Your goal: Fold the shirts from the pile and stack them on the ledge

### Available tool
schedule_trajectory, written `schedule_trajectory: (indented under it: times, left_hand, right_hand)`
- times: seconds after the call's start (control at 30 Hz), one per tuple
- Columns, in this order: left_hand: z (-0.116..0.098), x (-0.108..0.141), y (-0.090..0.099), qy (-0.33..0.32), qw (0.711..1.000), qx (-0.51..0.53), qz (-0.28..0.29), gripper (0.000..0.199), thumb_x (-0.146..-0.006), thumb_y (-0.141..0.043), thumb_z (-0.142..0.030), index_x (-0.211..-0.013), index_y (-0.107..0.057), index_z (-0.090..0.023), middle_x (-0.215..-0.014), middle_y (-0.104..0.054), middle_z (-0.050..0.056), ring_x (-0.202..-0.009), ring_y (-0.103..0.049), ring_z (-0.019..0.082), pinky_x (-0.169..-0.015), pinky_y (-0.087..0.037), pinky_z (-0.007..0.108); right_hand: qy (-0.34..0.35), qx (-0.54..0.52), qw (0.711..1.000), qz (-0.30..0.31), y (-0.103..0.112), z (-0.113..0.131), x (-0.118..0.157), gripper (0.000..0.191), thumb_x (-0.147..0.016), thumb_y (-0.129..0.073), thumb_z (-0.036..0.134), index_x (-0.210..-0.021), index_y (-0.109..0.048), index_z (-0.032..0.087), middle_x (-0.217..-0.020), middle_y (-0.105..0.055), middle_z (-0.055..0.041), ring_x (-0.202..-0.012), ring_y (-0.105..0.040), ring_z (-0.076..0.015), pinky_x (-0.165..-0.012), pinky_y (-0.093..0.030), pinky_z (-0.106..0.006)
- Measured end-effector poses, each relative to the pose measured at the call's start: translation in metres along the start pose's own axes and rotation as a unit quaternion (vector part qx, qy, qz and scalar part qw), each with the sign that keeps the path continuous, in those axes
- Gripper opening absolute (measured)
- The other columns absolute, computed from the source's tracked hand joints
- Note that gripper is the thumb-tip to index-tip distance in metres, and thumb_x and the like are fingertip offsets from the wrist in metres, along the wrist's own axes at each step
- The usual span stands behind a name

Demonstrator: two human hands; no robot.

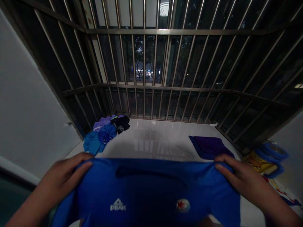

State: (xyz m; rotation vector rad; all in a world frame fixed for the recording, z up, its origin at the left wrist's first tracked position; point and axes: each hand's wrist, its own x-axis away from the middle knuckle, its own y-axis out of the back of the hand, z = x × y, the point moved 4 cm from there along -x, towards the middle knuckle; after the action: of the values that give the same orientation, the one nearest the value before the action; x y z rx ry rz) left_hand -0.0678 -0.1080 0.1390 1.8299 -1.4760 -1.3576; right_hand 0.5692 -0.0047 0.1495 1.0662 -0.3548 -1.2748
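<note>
A blue T-shirt [151, 186] with a white PEAK logo and a small red and white emblem is stretched out in front of me. Its left shoulder is pinched in my left hand [66, 173], thumb and fingers pressed together. On the other shoulder my right hand [239, 176] has a similar pinch. The cloth hangs down from both hands, and its lower part runs out of view. Behind the shirt, on the white tiled ledge [153, 135], a folded dark blue and purple garment [210, 146] lies near my right hand.
Crumpled clothes [106, 132] in purple, black and blue lie at the ledge's left end. Metal window bars [163, 88] close off the back and sides. At the right stand a blue container [272, 153] and a yellow package [258, 162]. White walls [30, 94] flank the ledge.
</note>
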Motion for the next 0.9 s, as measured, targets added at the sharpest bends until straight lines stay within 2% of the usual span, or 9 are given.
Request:
schedule_trajectory:
  times: [0.07, 0.17, 0.27, 0.37, 0.47, 0.6, 0.7, 0.8, 0.9]
  left_hand:
    - [-0.005, -0.079, -0.017, 0.001, 0.999, -0.005, 0.042, 0.036, -0.103, -0.052, -0.062, -0.11, -0.076, -0.036, -0.098, -0.081, -0.003, -0.085, -0.076, 0.024, -0.081, -0.061, 0.031]
    - [-0.007, -0.178, -0.067, -0.007, 0.991, -0.075, 0.114, 0.031, -0.103, -0.058, -0.05, -0.114, -0.074, -0.025, -0.11, -0.08, 0.006, -0.105, -0.076, 0.028, -0.098, -0.059, 0.037]
    - [-0.004, -0.222, -0.135, 0.06, 0.972, -0.182, 0.139, 0.043, -0.096, -0.071, -0.028, -0.139, -0.068, -0.022, -0.139, -0.071, 0.018, -0.13, -0.068, 0.035, -0.111, -0.053, 0.05]
    - [-0.017, -0.21, -0.209, 0.065, 0.968, -0.188, 0.156, 0.045, -0.099, -0.063, -0.018, -0.144, -0.067, -0.022, -0.148, -0.067, 0.021, -0.138, -0.063, 0.037, -0.113, -0.052, 0.054]
    - [-0.031, -0.165, -0.277, 0.046, 0.967, -0.164, 0.192, 0.043, -0.108, -0.055, -0.028, -0.149, -0.067, -0.027, -0.161, -0.062, 0.015, -0.148, -0.058, 0.031, -0.122, -0.046, 0.048]
    - [-0.013, -0.101, -0.331, 0.078, 0.96, -0.152, 0.221, 0.054, -0.111, -0.048, -0.043, -0.161, -0.058, -0.026, -0.175, -0.047, 0.016, -0.161, -0.044, 0.04, -0.126, -0.039, 0.065]
    - [0.024, -0.074, -0.33, 0.126, 0.966, -0.147, 0.171, 0.058, -0.113, -0.043, -0.042, -0.167, -0.051, -0.025, -0.178, -0.042, 0.014, -0.164, -0.04, 0.037, -0.131, -0.034, 0.061]
    - [0.063, -0.065, -0.303, 0.213, 0.954, -0.181, 0.104, 0.055, -0.112, -0.043, -0.036, -0.161, -0.056, -0.016, -0.169, -0.053, 0.021, -0.155, -0.051, 0.037, -0.126, -0.042, 0.056]
    - [0.09, -0.065, -0.272, 0.279, 0.932, -0.214, 0.089, 0.054, -0.109, -0.049, -0.041, -0.145, -0.064, -0.004, -0.151, -0.063, 0.033, -0.14, -0.06, 0.047, -0.109, -0.054, 0.06]
  right_hand:
    - [-0.003, 0.04, 0.999, 0.021, -0.008, 0.003, -0.065, 0.039, -0.106, -0.056, 0.065, -0.104, -0.073, 0.03, -0.088, -0.079, -0.0026, -0.078, -0.075, -0.0242, -0.074, -0.058, -0.033]
    - [-0.067, 0.157, 0.985, 0.032, -0.033, -0.01, -0.148, 0.034, -0.109, -0.055, 0.052, -0.112, -0.073, 0.024, -0.109, -0.081, -0.0093, -0.103, -0.076, -0.0273, -0.094, -0.056, -0.035]
    - [-0.164, 0.256, 0.953, 0.015, -0.077, -0.024, -0.186, 0.045, -0.107, -0.058, 0.044, -0.14, -0.065, 0.014, -0.137, -0.072, -0.0253, -0.13, -0.066, -0.0379, -0.106, -0.051, -0.049]
    - [-0.189, 0.277, 0.942, 0.02, -0.142, -0.021, -0.177, 0.059, -0.107, -0.057, 0.042, -0.155, -0.056, 0.008, -0.154, -0.059, -0.0337, -0.144, -0.055, -0.0436, -0.113, -0.047, -0.059]
    - [-0.144, 0.266, 0.951, 0.072, -0.217, -0.016, -0.14, 0.063, -0.11, -0.054, 0.044, -0.166, -0.049, 0.016, -0.173, -0.047, -0.0206, -0.16, -0.041, -0.0349, -0.129, -0.033, -0.054]
    - [-0.152, 0.231, 0.946, 0.169, -0.292, -0.037, -0.084, 0.067, -0.114, -0.037, 0.052, -0.175, -0.037, 0.023, -0.185, -0.026, -0.0094, -0.171, -0.021, -0.0335, -0.135, -0.017, -0.061]
    - [-0.173, 0.208, 0.944, 0.186, -0.313, -0.058, -0.061, 0.072, -0.115, -0.025, 0.06, -0.179, -0.027, 0.026, -0.187, -0.014, -0.0039, -0.173, -0.011, -0.0305, -0.138, -0.006, -0.061]
    - [-0.176, 0.204, 0.946, 0.181, -0.316, -0.065, -0.058, 0.074, -0.114, -0.023, 0.063, -0.179, -0.024, 0.026, -0.187, -0.012, -0.0024, -0.174, -0.007, -0.0293, -0.138, -0.003, -0.06]
    - [-0.179, 0.202, 0.945, 0.182, -0.314, -0.063, -0.06, 0.074, -0.114, -0.024, 0.062, -0.179, -0.024, 0.025, -0.187, -0.012, -0.0033, -0.174, -0.007, -0.0294, -0.138, -0.002, -0.06]
